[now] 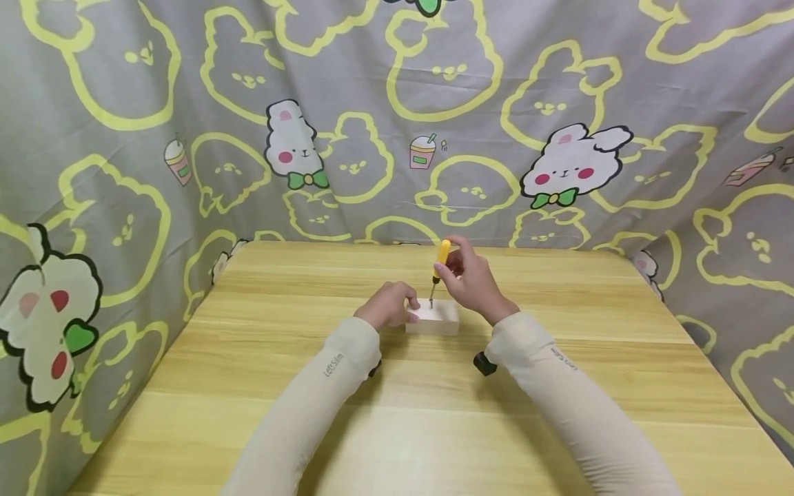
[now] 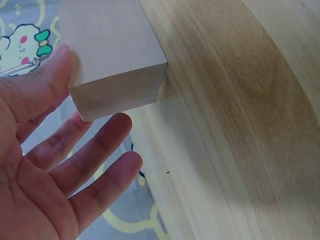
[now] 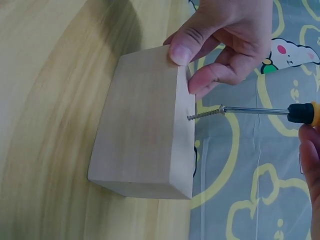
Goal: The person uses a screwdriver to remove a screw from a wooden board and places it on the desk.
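Observation:
A pale wooden block [image 1: 434, 325] lies on the table, a screw [image 3: 206, 114] standing in its top face with much of its thread showing. My left hand [image 1: 389, 305] grips the block's left end, thumb on the near side and a forefinger on top, as the right wrist view shows. In the left wrist view its other fingers [image 2: 95, 155] spread loosely beside the block's end. My right hand [image 1: 474, 279] pinches the yellow handle of a screwdriver [image 1: 443, 256] above the block. The screwdriver's tip meets the screw head, its shaft nearly upright.
The wood-grain table [image 1: 397, 427] spreads around the block. A grey curtain [image 1: 360, 89] with yellow cartoon outlines hangs behind and at both sides. A black wrist device [image 1: 485, 363] sits under the right sleeve cuff.

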Demonstrator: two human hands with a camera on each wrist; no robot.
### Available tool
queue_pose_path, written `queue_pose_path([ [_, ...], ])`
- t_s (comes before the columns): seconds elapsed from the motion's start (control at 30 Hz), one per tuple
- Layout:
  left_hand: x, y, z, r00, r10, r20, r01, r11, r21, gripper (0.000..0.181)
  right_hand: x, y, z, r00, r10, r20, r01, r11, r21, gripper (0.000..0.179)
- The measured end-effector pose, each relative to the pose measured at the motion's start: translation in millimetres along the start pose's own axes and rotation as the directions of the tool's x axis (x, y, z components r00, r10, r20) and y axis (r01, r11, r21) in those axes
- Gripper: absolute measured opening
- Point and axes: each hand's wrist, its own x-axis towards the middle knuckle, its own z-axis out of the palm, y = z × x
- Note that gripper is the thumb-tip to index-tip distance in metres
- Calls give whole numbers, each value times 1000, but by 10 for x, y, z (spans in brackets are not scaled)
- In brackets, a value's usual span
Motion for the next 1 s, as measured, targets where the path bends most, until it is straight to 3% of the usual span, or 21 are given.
queue_pose_path([
  [0.33, 7, -16, 18, 1000, 20, -6, -20, 1000, 1, 16, 45, -26, -24, 998, -56, 41, 57, 998, -20, 51],
  [0.7, 11, 3, -12, 1000, 13, -12, -13, 1000, 13, 16, 78, -36, 10, 998, -25, 66, 25, 1000, 3, 51],
  [1.0, -12, 9, 8, 1000, 17, 1, -17, 1000, -9, 17, 47, -38, 74, 998, -36, -46, 34, 998, -45, 45],
])
